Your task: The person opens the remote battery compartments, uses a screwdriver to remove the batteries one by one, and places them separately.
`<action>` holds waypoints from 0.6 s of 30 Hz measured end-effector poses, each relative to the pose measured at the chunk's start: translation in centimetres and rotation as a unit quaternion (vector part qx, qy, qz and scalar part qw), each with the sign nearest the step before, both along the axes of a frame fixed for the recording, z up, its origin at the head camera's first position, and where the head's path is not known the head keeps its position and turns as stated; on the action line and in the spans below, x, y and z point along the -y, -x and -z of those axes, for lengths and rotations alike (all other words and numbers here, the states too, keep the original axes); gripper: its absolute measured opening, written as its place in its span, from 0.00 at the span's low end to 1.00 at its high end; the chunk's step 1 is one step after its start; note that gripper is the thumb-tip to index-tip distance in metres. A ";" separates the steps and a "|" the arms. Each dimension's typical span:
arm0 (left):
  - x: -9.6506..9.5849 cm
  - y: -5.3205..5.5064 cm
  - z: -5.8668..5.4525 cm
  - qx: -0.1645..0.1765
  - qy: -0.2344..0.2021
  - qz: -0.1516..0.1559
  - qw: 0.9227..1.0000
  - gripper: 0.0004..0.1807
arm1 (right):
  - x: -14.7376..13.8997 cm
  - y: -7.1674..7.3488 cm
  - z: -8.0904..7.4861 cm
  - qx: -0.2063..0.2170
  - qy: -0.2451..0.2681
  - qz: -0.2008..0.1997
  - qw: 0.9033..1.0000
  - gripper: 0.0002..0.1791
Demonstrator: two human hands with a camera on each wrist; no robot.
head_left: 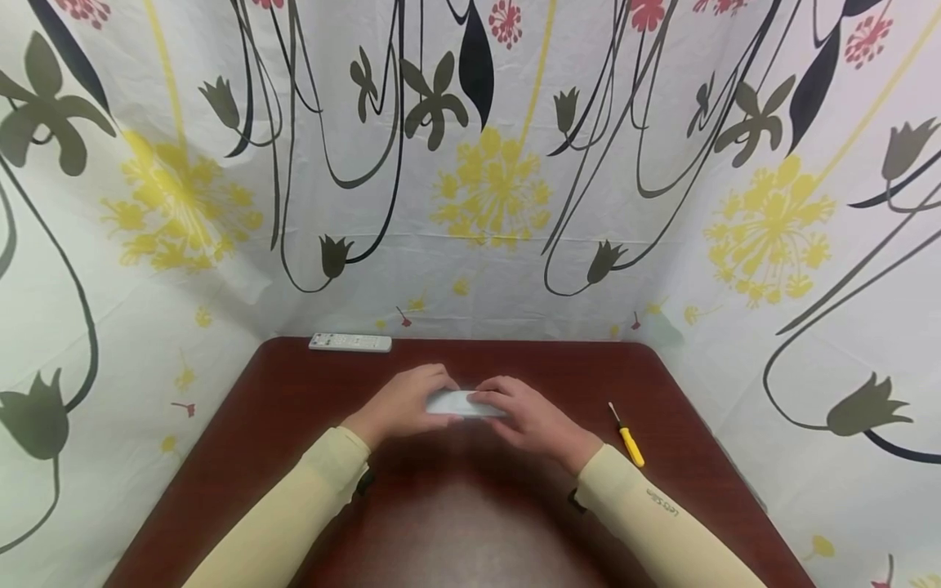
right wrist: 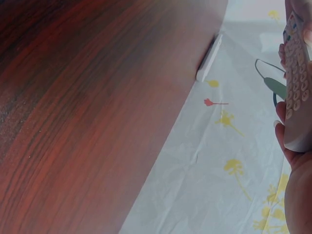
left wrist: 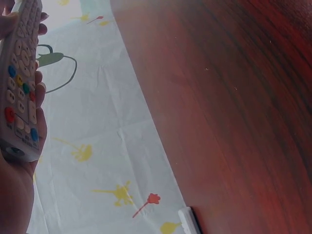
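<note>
A white remote control [head_left: 448, 403] is held up over the middle of the table, its plain side towards the head view. My left hand [head_left: 408, 402] grips one end, with fingers along the far edge and thumb along the near one. The other end is in my right hand [head_left: 529, 415], whose fingers lie partly over it. Rows of buttons, some of them coloured, show on the remote control [left wrist: 20, 83] in the left wrist view. From the right wrist, the remote control [right wrist: 297, 87] shows its pale keys and rounded end above the palm.
A second white remote control [head_left: 350, 342] lies by the table's back left edge. To the right of my hands lies a screwdriver [head_left: 630, 445] with a yellow handle. Flower-printed curtain [head_left: 470, 278] surrounds the dark red table [head_left: 456, 523] at the back and both sides.
</note>
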State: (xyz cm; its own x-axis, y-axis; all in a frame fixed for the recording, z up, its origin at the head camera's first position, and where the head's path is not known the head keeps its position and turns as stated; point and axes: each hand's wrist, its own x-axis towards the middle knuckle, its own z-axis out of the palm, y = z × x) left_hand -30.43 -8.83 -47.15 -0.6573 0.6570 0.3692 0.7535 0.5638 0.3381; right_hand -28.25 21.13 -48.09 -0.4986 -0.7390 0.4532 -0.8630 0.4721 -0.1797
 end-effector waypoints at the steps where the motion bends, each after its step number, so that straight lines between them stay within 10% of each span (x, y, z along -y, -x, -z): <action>1: 0.0 0.0 0.0 0.001 -0.002 0.001 1.000 0.21 | 0.0 0.0 0.0 0.001 0.000 0.001 1.000 0.28; 18: 0.1 0.0 0.1 0.009 -0.004 0.000 1.000 0.21 | 0.0 0.5 -0.4 -0.010 -0.024 -0.023 0.999 0.28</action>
